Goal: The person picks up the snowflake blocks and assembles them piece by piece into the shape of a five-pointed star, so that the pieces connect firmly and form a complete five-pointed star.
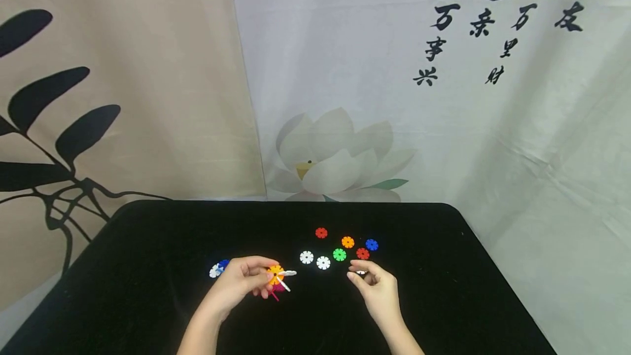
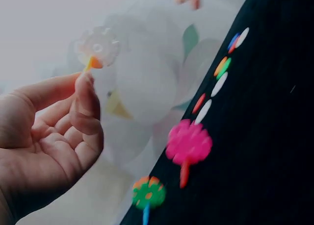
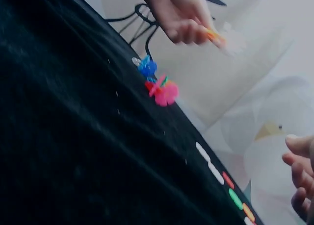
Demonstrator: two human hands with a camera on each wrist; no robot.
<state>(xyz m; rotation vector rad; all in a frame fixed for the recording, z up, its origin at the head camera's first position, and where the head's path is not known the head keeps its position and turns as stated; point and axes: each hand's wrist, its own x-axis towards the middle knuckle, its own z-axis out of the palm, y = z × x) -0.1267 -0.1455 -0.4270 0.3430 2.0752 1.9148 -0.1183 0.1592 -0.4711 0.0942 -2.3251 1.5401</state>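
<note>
My left hand [image 1: 241, 281] pinches an orange notched disc [image 1: 276, 275] between thumb and fingers. White discs [image 1: 288, 273] are slotted into it and stick out to the right. In the left wrist view the white part [image 2: 100, 46] looks blurred above the fingertips. My right hand [image 1: 379, 289] hovers at the right with thumb and forefinger apart and nothing visible between them. Behind it a white disc [image 1: 361, 272] is partly hidden. Several loose discs lie beyond, among them a green disc [image 1: 339, 255] and a blue disc [image 1: 372, 245].
On the black-covered table [image 1: 148, 300], a pink joined piece [image 3: 166, 93] lies below the left hand, partly hidden in the head view. Blue and white joined discs [image 1: 217, 269] sit left of that hand. A printed curtain [image 1: 345, 70] hangs behind the table.
</note>
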